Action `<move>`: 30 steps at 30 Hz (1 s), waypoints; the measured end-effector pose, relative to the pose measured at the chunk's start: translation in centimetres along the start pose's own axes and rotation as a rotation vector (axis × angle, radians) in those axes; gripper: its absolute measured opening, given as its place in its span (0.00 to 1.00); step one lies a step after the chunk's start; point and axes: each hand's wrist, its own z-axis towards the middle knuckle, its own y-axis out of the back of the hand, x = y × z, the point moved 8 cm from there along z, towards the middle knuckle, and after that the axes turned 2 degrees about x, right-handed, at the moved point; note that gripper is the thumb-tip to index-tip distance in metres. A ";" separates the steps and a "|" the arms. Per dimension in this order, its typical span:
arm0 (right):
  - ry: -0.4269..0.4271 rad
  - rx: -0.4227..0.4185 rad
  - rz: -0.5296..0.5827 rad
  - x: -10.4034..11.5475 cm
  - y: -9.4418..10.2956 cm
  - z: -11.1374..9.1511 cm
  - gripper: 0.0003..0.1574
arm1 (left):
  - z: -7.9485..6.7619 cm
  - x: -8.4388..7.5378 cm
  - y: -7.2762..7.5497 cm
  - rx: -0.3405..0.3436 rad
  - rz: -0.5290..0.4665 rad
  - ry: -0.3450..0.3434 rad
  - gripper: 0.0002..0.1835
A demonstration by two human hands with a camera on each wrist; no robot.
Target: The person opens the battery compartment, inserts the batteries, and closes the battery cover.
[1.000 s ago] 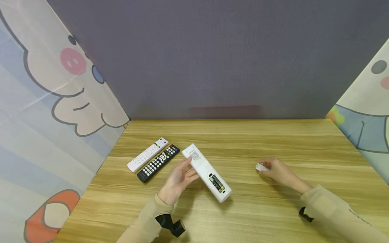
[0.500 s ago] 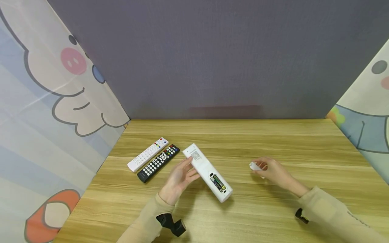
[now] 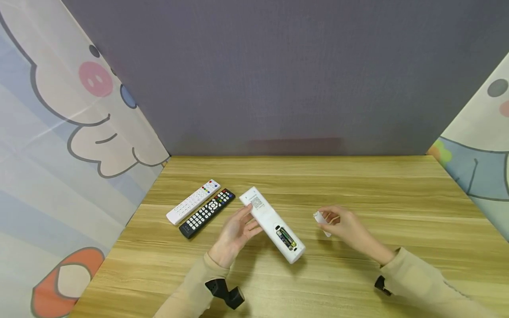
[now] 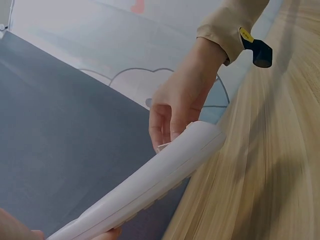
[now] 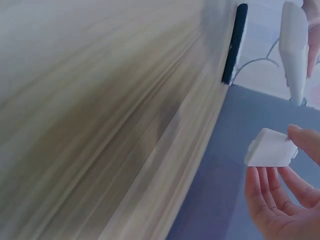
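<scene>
My left hand [image 3: 232,234] grips a white remote control [image 3: 267,215] by its upper edge, back side up and tilted above the table. Its battery compartment lies uncovered near the lower end, and batteries [image 3: 286,238] sit inside. To the right, my right hand [image 3: 345,223] pinches a small white battery cover [image 3: 321,223] between thumb and fingers, apart from the remote. The right wrist view shows the cover [image 5: 272,148] from its flat face, with small tabs along its sides. In the left wrist view the remote [image 4: 150,180] hides part of the cover.
On the wooden table [image 3: 358,176], a white remote [image 3: 193,202] and a black remote [image 3: 207,213] lie side by side, left of my left hand. A grey panel [image 3: 254,79] rises at the table's back edge. Printed cloth [image 3: 59,176] hangs at both sides.
My right hand has moved left toward the held remote, bringing the battery cover with it and turning it so more of it shows. The left hand and its remote have barely shifted.
</scene>
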 end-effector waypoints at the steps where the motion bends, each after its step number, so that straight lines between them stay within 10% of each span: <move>1: 0.011 -0.006 0.006 0.2 -0.1 0.0 0.20 | 0.0 0.0 0.0 0.003 -0.002 0.000 0.19; 30: 0.047 -0.100 0.273 4.9 -1.6 -0.5 0.24 | 0.1 0.0 -0.6 0.011 -0.016 -0.016 0.16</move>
